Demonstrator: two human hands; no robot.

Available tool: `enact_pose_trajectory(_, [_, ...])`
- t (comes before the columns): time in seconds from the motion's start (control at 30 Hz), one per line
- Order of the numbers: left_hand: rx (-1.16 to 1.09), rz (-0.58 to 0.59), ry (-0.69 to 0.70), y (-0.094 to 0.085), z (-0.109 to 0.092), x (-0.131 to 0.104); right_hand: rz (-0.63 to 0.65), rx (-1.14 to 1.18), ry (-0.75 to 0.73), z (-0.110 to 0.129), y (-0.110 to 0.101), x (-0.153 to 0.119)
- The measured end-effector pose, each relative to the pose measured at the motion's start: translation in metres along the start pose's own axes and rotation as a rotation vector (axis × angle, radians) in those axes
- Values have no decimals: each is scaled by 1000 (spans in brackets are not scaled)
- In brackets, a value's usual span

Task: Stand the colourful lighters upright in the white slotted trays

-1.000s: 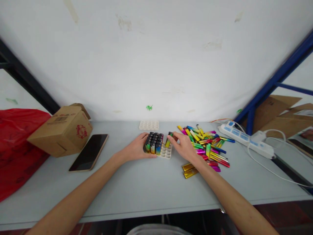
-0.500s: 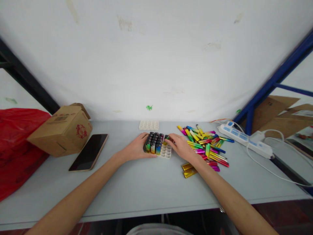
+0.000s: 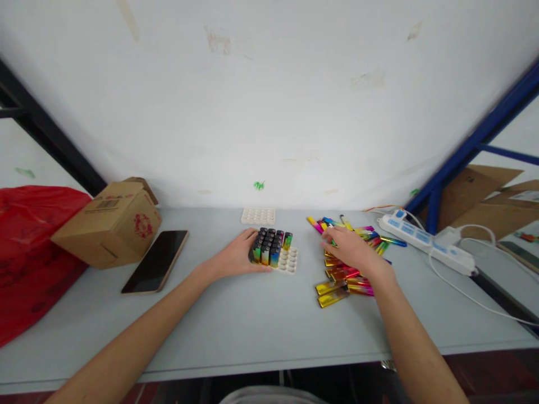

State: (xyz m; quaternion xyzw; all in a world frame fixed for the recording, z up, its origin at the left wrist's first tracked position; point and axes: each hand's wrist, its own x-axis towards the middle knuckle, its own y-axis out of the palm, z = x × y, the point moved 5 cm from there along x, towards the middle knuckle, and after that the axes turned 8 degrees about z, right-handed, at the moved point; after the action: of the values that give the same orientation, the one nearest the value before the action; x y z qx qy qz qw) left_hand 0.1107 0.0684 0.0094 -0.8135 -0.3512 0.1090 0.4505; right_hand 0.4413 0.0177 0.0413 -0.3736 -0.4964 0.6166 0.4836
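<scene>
My left hand [image 3: 238, 257] is wrapped round the left side of a block of upright lighters [image 3: 265, 255], thumb in front and fingers behind. The lighters have black tops and coloured bodies and stand in a white tray [image 3: 287, 264] with round holes. One green-yellow lighter [image 3: 287, 241] stands at the back of the tray's right part; holes in front of it are bare. My right hand [image 3: 345, 247] is over the pile of shiny coloured lighters [image 3: 345, 274], fingers bent down at its left edge. What its fingertips touch is too small to make out.
A second white tray [image 3: 258, 215] lies near the wall. On the left are a phone [image 3: 155, 261], a cardboard box [image 3: 109, 224] and a red bag [image 3: 37, 252]. At the right lies a white power strip [image 3: 427, 241] with cables, beside a blue frame [image 3: 455, 168].
My right hand has moved right from the tray to the pile, leaving the green-yellow lighter standing in the tray. My left hand keeps its hold.
</scene>
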Motion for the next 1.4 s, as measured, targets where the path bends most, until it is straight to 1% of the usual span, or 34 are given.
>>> enact_pose_trajectory(0.1, [-7,2,-10,0,0,0,125,42,67,-16,0,-7])
enact_pose_trajectory(0.17, [-4,3,-4,0,0,0,148,65,83,-19,0,-7])
enact_pose_trajectory(0.27, [3,4,0,1,2,0,139,36,64,-14,0,-2])
enact_pose_trajectory(0.33, [6,6,5,1,3,0,93,9,27,-7,-3,2])
enact_pose_trajectory(0.37, [7,7,11,1,3,0,46,9,5,-4,-6,3])
enact_pose_trajectory(0.47, [11,11,26,2,2,1,-148,91,-42,6,-20,3])
enact_pose_trajectory(0.57, [13,8,14,1,1,0,-315,305,-15,14,-28,2])
enact_pose_trajectory(0.63, [7,6,4,0,-1,0,-371,522,39,17,-26,3])
enact_pose_trajectory(0.7, [-2,8,-1,0,-2,-1,-369,782,78,22,-18,7])
enact_pose_trajectory(0.8, [-9,9,-5,0,-1,0,-311,1145,65,33,-5,14])
enact_pose_trajectory(0.9, [-6,9,-8,1,1,0,-265,1372,56,43,3,16])
enact_pose_trajectory(0.97, [-4,13,-1,1,2,0,-236,1454,69,48,8,15])
enact_pose_trajectory(1.07, [5,10,17,2,1,0,-163,1480,52,56,14,15])
enact_pose_trajectory(1.13, [9,7,13,2,2,0,-92,1449,28,61,18,16])
enact_pose_trajectory(1.2, [7,1,5,2,3,0,-53,1399,9,66,23,18])
enact_pose_trajectory(1.33, [-8,-8,19,2,4,0,-5,1243,-14,72,31,22])
enact_pose_trajectory(1.4, [-9,-5,19,3,5,0,-32,1088,-17,74,32,23])
